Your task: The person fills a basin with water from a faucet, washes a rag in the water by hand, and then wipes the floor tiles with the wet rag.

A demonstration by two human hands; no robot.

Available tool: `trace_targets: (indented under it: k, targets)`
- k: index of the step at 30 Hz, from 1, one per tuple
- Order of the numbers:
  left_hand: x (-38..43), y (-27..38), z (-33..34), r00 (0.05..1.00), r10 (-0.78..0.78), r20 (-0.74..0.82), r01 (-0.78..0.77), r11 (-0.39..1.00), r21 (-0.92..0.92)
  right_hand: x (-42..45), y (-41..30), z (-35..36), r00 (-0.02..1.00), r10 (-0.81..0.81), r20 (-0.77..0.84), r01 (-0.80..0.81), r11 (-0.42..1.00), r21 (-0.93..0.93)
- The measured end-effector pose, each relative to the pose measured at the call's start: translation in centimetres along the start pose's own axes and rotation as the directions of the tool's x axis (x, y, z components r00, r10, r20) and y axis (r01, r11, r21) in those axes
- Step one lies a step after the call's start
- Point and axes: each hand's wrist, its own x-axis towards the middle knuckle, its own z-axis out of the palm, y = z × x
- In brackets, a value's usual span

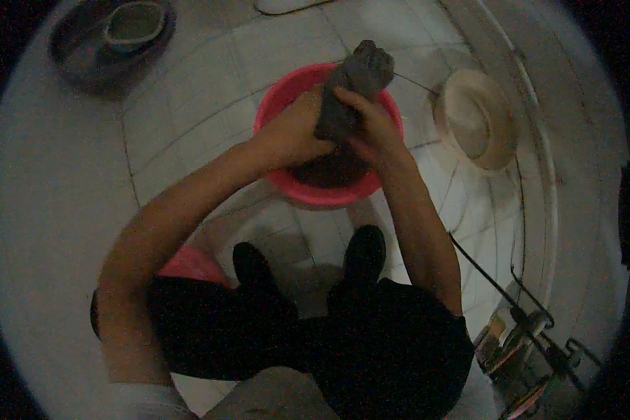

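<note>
A bunched grey cloth (341, 113) is gripped between both hands above a pink plastic basin (323, 198). My left hand (296, 126) holds it from the left side, fingers partly hidden by the cloth. On the other side, my right hand (375, 126) is wrapped around it, thumb lying across the top. One bulky end of the cloth sticks up past the basin's far rim. Dark contents (328, 170) show inside the basin under my hands, too dim to identify.
Pale tiles (189, 126) cover the floor. A round beige object (475, 121), perhaps a bowl or hat, lies right of the basin. At far left stands a dark tub (79, 58) with a lighter container (135, 23). A metal rack (541, 336) is at lower right; something pink (194, 265) sits by my leg.
</note>
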Motion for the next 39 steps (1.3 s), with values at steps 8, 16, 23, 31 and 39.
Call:
trace_targets:
  k: [8, 16, 23, 31, 39]
  targets:
    - [0.1, 3.0, -7.7, 0.987, 0.103, 0.126, -0.118, 0.986, 0.118, -3.1, -4.2, 2.8, 0.990, -0.141, 0.019, 0.138, 0.917, -0.374]
    - [-0.8, -2.6, -1.9, 0.878, 0.210, 0.430, -0.316, 0.929, 0.191, -2.7, 2.0, -7.9, 0.924, -0.382, 0.025, 0.239, 0.526, -0.816]
    - [-6.6, -8.0, 5.3, 0.992, 0.113, 0.063, -0.118, 0.990, 0.072, -4.9, -1.4, -3.1, 0.968, -0.242, -0.063, 0.107, 0.628, -0.771]
    - [-13.4, -14.0, 10.5, 0.633, -0.707, 0.315, 0.725, 0.398, -0.563, -9.0, 1.8, -4.9, 0.932, -0.191, -0.310, -0.052, 0.772, -0.633]
    - [-17.2, -17.7, 3.0, 0.680, -0.426, 0.597, 0.577, -0.192, -0.794, -6.0, 6.1, 3.5, 0.885, -0.243, -0.397, -0.052, 0.796, -0.604]
